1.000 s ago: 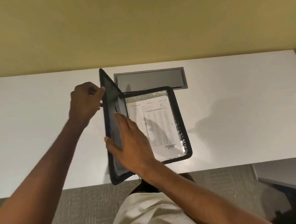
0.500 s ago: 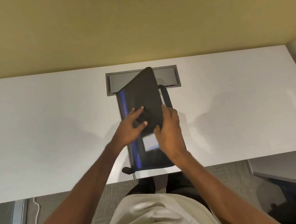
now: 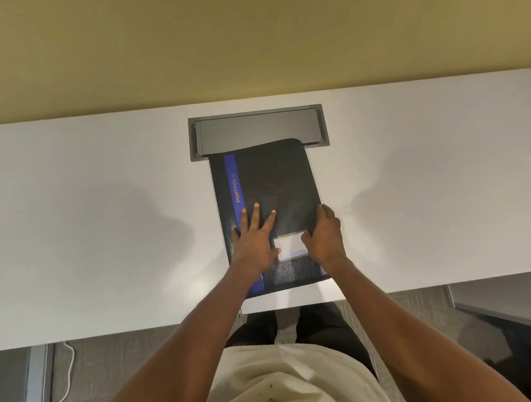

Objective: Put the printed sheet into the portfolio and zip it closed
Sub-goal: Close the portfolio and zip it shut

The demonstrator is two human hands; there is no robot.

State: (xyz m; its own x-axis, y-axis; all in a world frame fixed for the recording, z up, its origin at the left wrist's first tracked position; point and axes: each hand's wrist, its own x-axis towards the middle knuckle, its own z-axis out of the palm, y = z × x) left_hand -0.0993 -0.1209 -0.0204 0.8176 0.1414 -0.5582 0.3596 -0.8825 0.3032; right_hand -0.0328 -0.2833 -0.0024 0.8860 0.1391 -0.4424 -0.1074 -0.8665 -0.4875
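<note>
While the black portfolio (image 3: 275, 181) lies folded shut on the white tabletop (image 3: 103, 210), its far end over the grey cable hatch (image 3: 256, 130), the cover hides whatever is inside. The left hand (image 3: 254, 242) presses flat on the cover, fingers spread; the right hand (image 3: 325, 237) curls around its right edge.

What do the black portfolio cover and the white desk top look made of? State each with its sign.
Black portfolio cover: likely faux leather or vinyl, semi-gloss; fine pebbled grain catches light near the front edge. White desk top: probably laminate, smooth satin; soft, blurred reflections and no visible grain.
</note>
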